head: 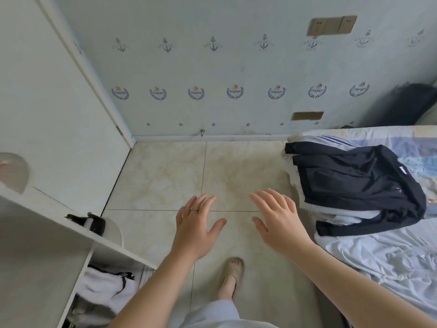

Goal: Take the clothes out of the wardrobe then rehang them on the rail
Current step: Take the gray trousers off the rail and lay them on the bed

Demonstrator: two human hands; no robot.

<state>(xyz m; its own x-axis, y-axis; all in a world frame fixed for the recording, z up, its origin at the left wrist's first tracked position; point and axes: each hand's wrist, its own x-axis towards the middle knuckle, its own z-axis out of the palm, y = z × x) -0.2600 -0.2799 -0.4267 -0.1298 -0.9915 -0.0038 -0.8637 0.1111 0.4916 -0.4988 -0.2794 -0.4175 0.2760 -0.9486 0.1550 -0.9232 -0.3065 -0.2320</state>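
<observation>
Fingers [205,204] on the left hand [196,229] and the right hand [280,223] are spread straight and hold nothing, hovering above the floor [165,176] between the wardrobe [47,110] on the left and the bed [383,261] on the right. A pile of clothes [354,185], dark jacket on top, lies at the bed's edge, and a white garment [104,285] sits in the wardrobe's lower compartment, so the emptying step looks part done. Next, likely, comes a turn left to grip that garment; no rail is in view.
</observation>
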